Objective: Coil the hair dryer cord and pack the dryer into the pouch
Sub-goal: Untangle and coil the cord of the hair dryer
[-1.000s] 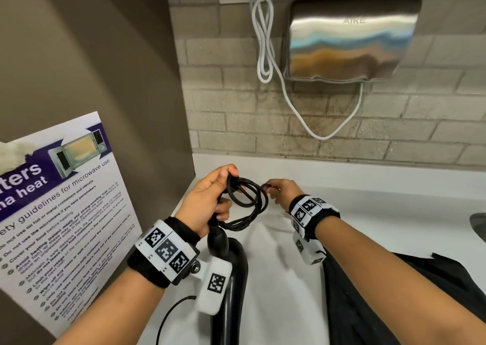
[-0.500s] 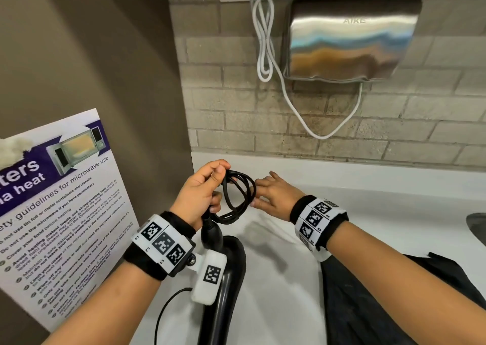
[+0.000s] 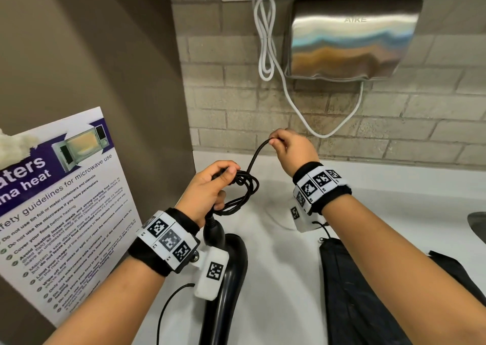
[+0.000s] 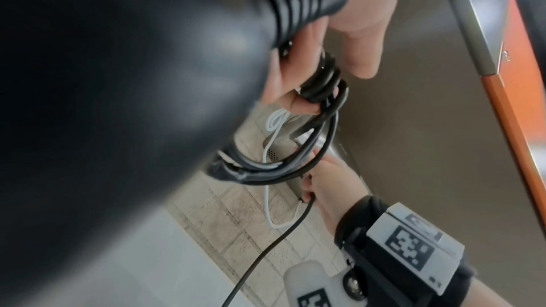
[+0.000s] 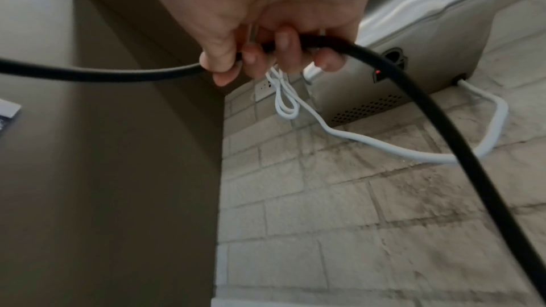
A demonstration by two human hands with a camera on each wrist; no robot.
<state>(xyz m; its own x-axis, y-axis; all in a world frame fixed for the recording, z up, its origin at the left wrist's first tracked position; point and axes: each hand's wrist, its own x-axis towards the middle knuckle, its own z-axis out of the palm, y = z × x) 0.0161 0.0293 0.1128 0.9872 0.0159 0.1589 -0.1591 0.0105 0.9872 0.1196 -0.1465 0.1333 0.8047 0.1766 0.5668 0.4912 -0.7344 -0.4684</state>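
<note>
The black hair dryer [image 3: 226, 279] hangs below my left hand [image 3: 210, 187], its body filling the left wrist view as a dark blur [image 4: 118, 78]. My left hand grips the coiled loops of the black cord [image 3: 244, 192] together with the ribbed strain relief [image 4: 298, 4] at the dryer's handle end. My right hand [image 3: 292, 147] is raised up and to the right of the coil, and pinches the cord's free length [image 5: 384, 74] between thumb and fingers. The black pouch [image 3: 368, 300] lies on the counter under my right forearm.
A white counter [image 3: 276, 292] runs to a tiled wall. A steel hand dryer [image 3: 352, 37] with a white cable [image 3: 265, 39] hangs on that wall. A brown panel with a microwave poster [image 3: 57, 208] stands close on the left. A sink edge [image 3: 477, 223] shows at the right.
My right hand has taken hold of the cord's free length and lifted it up and right from the coil. The left hand keeps its grip on the coil and has barely moved.
</note>
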